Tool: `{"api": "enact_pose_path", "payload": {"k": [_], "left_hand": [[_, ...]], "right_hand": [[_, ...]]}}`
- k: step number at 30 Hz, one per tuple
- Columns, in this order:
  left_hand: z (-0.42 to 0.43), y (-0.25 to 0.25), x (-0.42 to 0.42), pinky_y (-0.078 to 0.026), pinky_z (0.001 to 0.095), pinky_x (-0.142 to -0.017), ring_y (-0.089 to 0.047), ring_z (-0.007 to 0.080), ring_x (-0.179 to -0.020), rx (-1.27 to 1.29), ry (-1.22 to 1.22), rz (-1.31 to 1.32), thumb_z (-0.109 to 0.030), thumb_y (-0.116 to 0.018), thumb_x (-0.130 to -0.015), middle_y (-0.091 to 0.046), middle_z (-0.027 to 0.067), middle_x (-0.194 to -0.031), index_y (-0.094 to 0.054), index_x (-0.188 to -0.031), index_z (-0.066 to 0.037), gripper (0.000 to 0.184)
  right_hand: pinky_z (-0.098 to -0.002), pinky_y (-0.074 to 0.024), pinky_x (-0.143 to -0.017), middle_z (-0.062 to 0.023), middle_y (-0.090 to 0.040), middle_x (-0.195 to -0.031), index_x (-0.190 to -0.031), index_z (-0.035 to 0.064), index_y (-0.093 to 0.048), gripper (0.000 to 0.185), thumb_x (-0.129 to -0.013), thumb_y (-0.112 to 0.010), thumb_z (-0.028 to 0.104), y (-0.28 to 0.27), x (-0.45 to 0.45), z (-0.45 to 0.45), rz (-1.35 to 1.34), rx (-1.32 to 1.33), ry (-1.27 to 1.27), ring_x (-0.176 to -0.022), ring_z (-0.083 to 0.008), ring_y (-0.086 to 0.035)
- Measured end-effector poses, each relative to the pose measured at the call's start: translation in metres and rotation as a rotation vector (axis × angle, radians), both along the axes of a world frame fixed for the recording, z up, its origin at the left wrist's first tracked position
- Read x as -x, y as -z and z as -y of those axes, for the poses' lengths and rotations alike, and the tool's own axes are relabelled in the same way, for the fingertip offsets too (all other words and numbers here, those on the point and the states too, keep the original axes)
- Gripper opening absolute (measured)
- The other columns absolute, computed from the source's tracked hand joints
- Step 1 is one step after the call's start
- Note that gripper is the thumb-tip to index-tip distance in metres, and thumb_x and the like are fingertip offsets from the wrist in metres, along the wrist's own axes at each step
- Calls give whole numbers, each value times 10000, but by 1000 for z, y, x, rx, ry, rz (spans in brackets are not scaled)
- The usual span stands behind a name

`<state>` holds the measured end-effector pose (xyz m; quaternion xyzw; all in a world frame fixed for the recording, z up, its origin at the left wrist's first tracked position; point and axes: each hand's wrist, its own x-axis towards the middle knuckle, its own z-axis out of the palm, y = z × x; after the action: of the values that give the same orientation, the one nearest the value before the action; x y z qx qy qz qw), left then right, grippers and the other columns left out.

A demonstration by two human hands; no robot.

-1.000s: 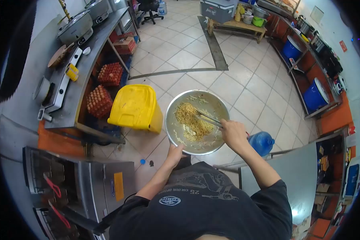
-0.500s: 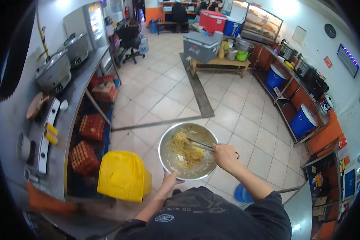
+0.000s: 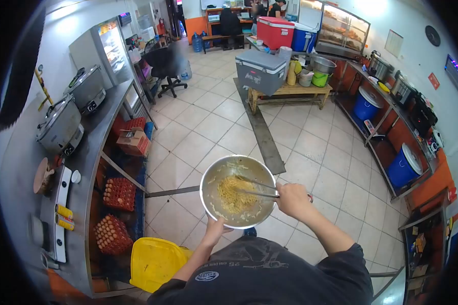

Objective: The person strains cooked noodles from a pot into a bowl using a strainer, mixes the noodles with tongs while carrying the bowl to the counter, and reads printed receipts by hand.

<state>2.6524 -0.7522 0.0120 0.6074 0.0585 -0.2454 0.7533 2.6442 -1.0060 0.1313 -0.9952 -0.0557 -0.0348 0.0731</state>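
A wide metal mixing bowl (image 3: 262, 216) is held out in front of my body, tilted slightly towards me. My left hand (image 3: 216, 231) grips its near-left rim, thumb over the edge and fingers underneath, mostly hidden. Inside lies a mound of yellow noodles (image 3: 234, 197), with pale bits stuck to the walls. My right hand (image 3: 293, 201) is closed around a pair of metal tongs (image 3: 262, 194) at the bowl's right side. The two arms of the tongs reach into the noodles, spread a little apart; a reddish end shows behind the hand.
A yellow bin (image 3: 158, 264) stands low at the left. Along the left wall runs a steel counter (image 3: 104, 122) with cookers above and egg trays (image 3: 112, 234) below. Ahead, a grey cooler (image 3: 261, 71) rests on a wooden bench (image 3: 290, 93). Blue barrels (image 3: 404, 165) line the right shelf.
The tongs have spread and sunk lower into the noodles, which now lie in a flatter mound. My view has shifted forward, with the yellow bin dropping lower in the picture.
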Motion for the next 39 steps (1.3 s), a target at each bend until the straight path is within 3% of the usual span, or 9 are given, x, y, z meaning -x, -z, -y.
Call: {"api": "enact_pose_path", "payload": {"k": [4, 7, 9, 16, 21, 24, 30, 34, 39], "left_hand": [[24, -16, -63, -587, 411, -692, -590, 322, -985, 16, 8, -48, -84, -437, -822, -426, 207, -1249, -173, -1352, -29, 595], [38, 67, -113, -593, 399, -662, -590, 329, -982, -71, -67, 305, -76, -430, -812, -419, 206, -1250, -165, -1353, -32, 604], [54, 3, -130, -583, 397, -681, -576, 314, -1016, -46, -119, -58, -35, -407, -823, -439, 210, -1228, -174, -1345, -23, 572], [36, 25, -266, -587, 359, -651, -605, 294, -953, 6, -206, -42, -58, -420, -788, -450, 208, -1204, -141, -1355, -34, 632], [28, 23, -371, -590, 364, -656, -598, 294, -973, -69, -182, 55, -27, -430, -762, -440, 202, -1223, -188, -1361, -35, 646], [17, 43, -435, -586, 375, -678, -581, 293, -1008, -1, -164, -45, -29, -432, -771, -442, 197, -1228, -221, -1343, -9, 611], [-6, 22, -552, -587, 388, -700, -583, 304, -1007, -81, -190, 34, -21, -421, -767, -448, 195, -1211, -210, -1337, -9, 608], [-13, 13, -604, -585, 383, -712, -589, 302, -993, 42, -240, -39, -15, -415, -760, -447, 197, -1206, -190, -1340, -15, 622], [-8, 27, -677, -584, 385, -718, -601, 312, -970, 58, -236, -23, -26, -417, -760, -449, 210, -1208, -152, -1349, -25, 646]], "right_hand": [[-435, -480, -547, -172, -614, -652, -831, -20, -568, 257, -771, -629, 222, 1, -64, 28, -148, 107, -92, -630, -343, -629], [-397, -508, -601, -164, -641, -705, -887, -1, -628, 230, -722, -649, 157, 51, -137, 36, -147, 196, -84, -670, -307, -652], [-396, -505, -598, -161, -639, -701, -868, 3, -634, 191, -751, -636, 154, 50, -182, 35, -135, 156, -92, -663, -317, -649], [-423, -489, -616, -188, -632, -764, -995, -15, -548, 385, -711, -702, 194, -15, -286, 41, -237, 46, -82, -717, -336, -638], [-431, -486, -615, -200, -624, -721, -928, -3, -574, 304, -744, -663, 221, 78, -423, 33, -171, 107, -79, -709, -348, -632], [-431, -485, -615, -203, -620, -702, -894, 2, -584, 285, -761, -642, 247, 63, -492, 2, -153, 69, -118, -703, -345, -630], [-434, -482, -609, -192, -621, -704, -870, 7, -577, 262, -781, -628, 249, -15, -572, -15, -196, 66, -155, -682, -350, -625], [-433, -483, -603, -189, -622, -703, -839, 9, -565, 224, -784, -627, 217, -8, -622, -14, -275, 146, -78, -676, -351, -625], [-434, -488, -597, -186, -623, -672, -751, 22, -614, 106, -775, -578, 119, 23, -705, -33, -274, 60, -236, -658, -340, -634]]}}
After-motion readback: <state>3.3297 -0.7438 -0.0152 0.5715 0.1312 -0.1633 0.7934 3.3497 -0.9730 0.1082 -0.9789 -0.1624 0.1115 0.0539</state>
